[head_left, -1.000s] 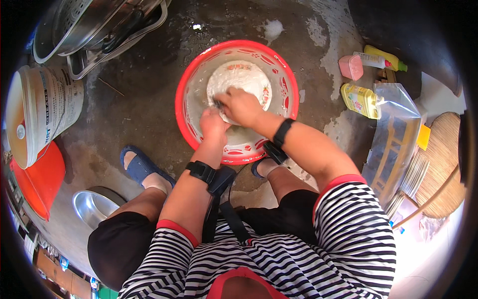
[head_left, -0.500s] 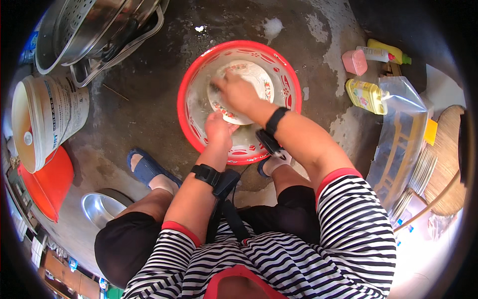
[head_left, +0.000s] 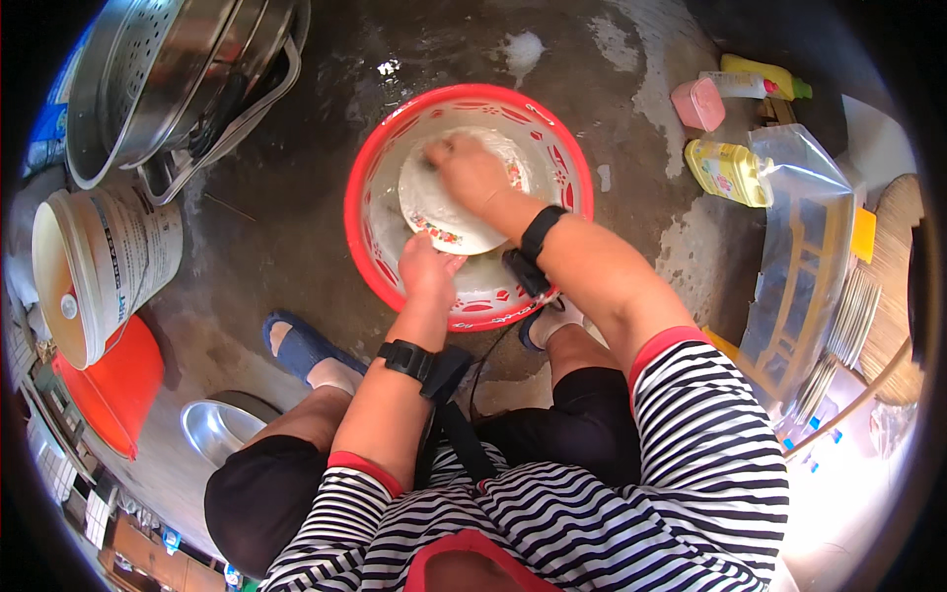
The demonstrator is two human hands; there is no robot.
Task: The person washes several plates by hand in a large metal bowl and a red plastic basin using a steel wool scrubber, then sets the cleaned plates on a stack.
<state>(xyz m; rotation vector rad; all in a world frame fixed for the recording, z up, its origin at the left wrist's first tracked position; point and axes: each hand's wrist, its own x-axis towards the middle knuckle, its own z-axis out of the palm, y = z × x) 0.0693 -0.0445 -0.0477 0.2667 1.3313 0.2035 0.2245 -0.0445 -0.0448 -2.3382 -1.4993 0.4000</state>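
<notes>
A white plate (head_left: 426, 197) with a red floral border sits tilted inside a red-rimmed basin (head_left: 357, 227) on the floor. My left hand (head_left: 428, 271) grips the plate's near edge, thumb on top and fingers partly hidden below. Over the plate's face, my right hand (head_left: 472, 178) is closed with its fingertips pressed down. A small dark grey pad (head_left: 434, 153) shows at those fingertips, mostly covered and too small to make out well. Whitish, cloudy liquid lies in the basin around the plate.
Steel steamer pots (head_left: 148, 89), a white bucket (head_left: 138, 257), a red bucket (head_left: 118, 390) and a metal bowl (head_left: 212, 429) stand left. At right are a yellow bottle (head_left: 725, 173), a pink box (head_left: 698, 105), a plastic-covered rack (head_left: 799, 266) and stacked plates (head_left: 856, 316). The floor is wet.
The plate has shifted slightly within the basin, and its near border shows more between my hands. My right hand has moved a little over the plate's face; my left hand keeps its edge grip.
</notes>
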